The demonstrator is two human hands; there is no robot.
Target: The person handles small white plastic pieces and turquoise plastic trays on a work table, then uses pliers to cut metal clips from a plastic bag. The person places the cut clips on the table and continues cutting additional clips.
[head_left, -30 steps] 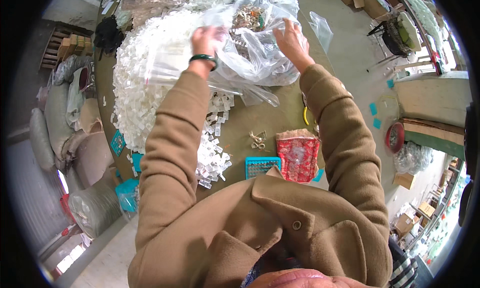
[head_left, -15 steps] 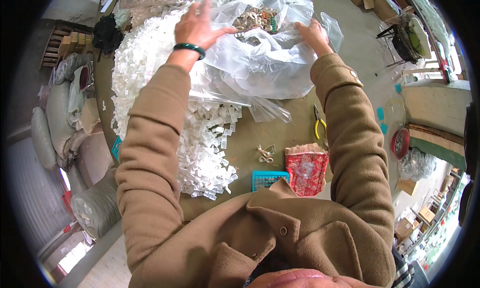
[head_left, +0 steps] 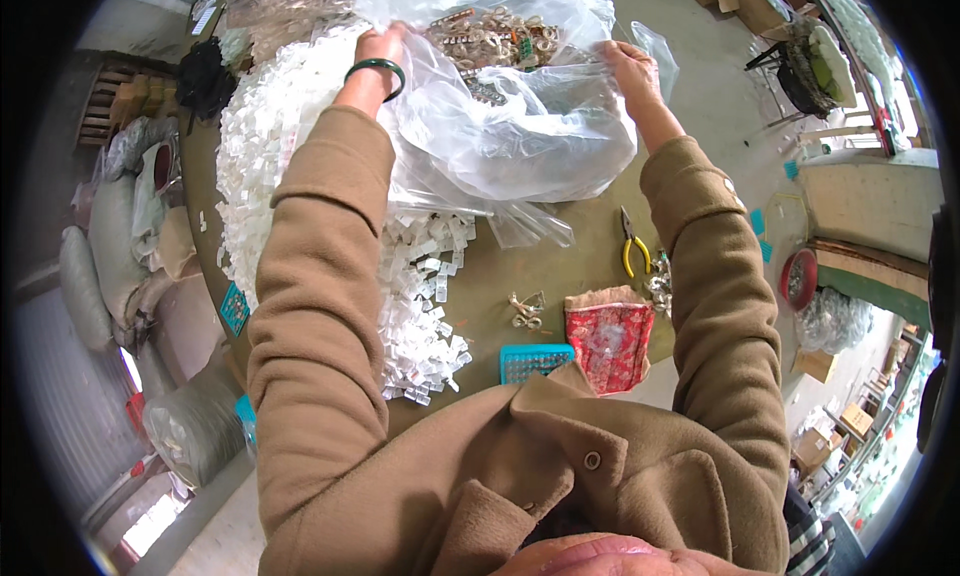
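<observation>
A large clear plastic bag point(head_left: 520, 151) lies at the far side of the table, its mouth spread apart. Inside it shows a heap of small beige and brown looped pieces point(head_left: 500, 38), with a bit of green among them. My left hand point(head_left: 381, 48), with a dark green bangle at the wrist, grips the bag's left edge; plastic covers part of its fingers. On the opposite edge, my right hand point(head_left: 634, 74) pinches the film between thumb and fingers. Under and left of the bag spreads a big pile of small white plastic tags point(head_left: 275, 141).
Yellow-handled pliers point(head_left: 633, 246) lie by my right forearm, near some small shiny pieces point(head_left: 660, 284). Closer to me are a red patterned cloth pad point(head_left: 610, 341), a blue tray point(head_left: 537, 362) and a small beige bundle point(head_left: 526, 310). Stuffed sacks point(head_left: 118, 246) stand off the table's left.
My left hand has gone from spread fingers to gripping the bag's edge. The bag's mouth is wider, showing more of the looped pieces. My right hand has closed on its edge.
</observation>
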